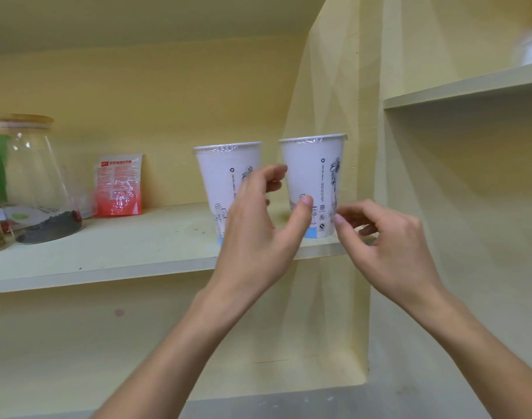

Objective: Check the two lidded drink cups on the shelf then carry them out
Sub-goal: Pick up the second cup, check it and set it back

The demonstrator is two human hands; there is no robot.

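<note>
With both hands up at the shelf edge, the person is right on the cups and neither one looks gripped yet. The left hand (pixel 255 234) is spread wide, thumb reaching toward the right cup (pixel 311 182), upper fingers (pixel 274 173) curling across the left cup (pixel 225 182), holding nothing for certain. The right hand (pixel 385 237) sits half-curled just beside the right cup's base, fingertips at its lower wall, empty as far as one can tell. Both cups stand upright near the front lip of the shelf (pixel 107 261), close together, clear lids on. Here's the danger: that thumb between them could nudge one cup into the other, and a tall cup so near the edge may tip forward. A soft paper wall squeezed hard could pop a lid. Further left, a red packet (pixel 119 186) leans on the back wall, and a glass jar (pixel 32 179) with a wooden lid stands well apart. Nothing blocks the way out.
</note>
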